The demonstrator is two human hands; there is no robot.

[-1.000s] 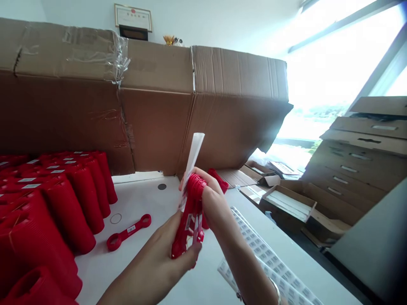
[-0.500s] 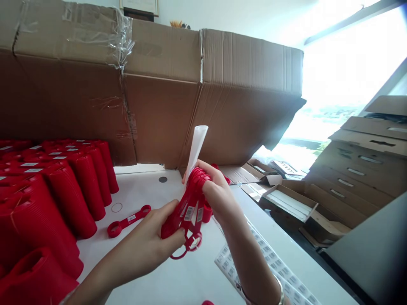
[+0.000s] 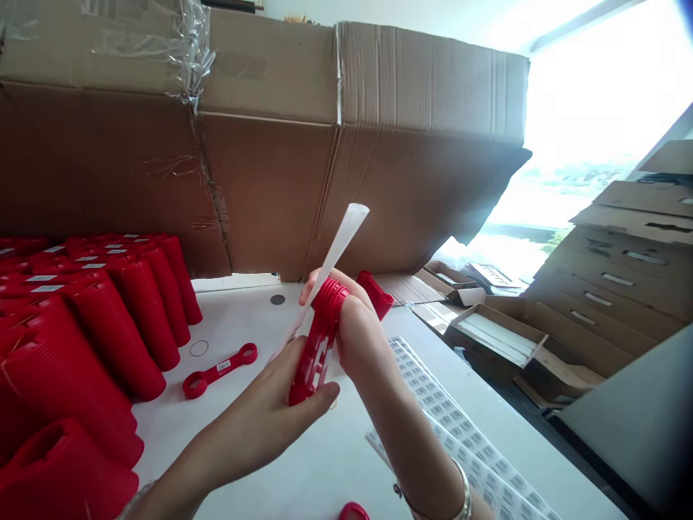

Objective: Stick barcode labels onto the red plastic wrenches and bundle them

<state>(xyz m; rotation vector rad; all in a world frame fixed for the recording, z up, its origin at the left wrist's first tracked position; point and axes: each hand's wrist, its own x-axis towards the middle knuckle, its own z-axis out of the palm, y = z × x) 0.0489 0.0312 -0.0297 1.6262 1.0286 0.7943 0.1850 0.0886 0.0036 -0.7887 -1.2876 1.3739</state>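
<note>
Both my hands hold a short stack of red ring-ended plastic pieces (image 3: 317,343). At its lower end, my left hand (image 3: 276,397) is closed round the stack with the thumb across the front. My right hand (image 3: 354,318) wraps the upper end. A curled white strip (image 3: 342,242) rises beside the stack, between it and my right fingertips; its lower end goes behind my left hand. One loose red ring-ended piece (image 3: 221,368) with a barcode label lies flat on the table to the left. Behind my right hand lies another red bundle (image 3: 376,295).
Rows of stacked red pieces (image 3: 108,325) fill the left side. Barcode sticker sheets (image 3: 449,412) lie to the right on the white table (image 3: 260,477). A large cardboard box (image 3: 271,188) overhangs the back. Open cartons (image 3: 492,336) stand at right. A rubber band (image 3: 199,348) lies near the rows.
The fanned pieces are now squared into a tighter stack. My left thumb has straightened, and the white strip leans further right. The view has tilted down slightly.
</note>
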